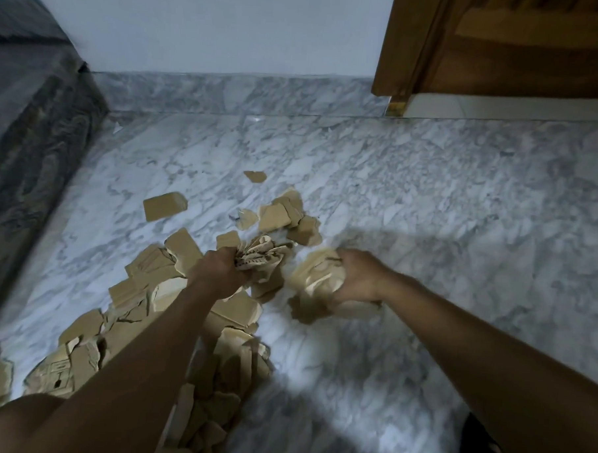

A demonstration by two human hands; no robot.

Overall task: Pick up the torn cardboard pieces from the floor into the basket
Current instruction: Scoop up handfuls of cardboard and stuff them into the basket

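A room in a home: marble floor point(429, 197) with matching skirting, plain white wall point(214, 24), wooden door point(521, 47), patterned mattress point(32, 112) alongside.

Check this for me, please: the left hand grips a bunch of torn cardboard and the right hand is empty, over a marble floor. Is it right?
Not quite. The head view shows the right hand is not empty: it grips a pale wad of torn cardboard. The left hand does grip a printed bunch of torn cardboard, over the marble floor.
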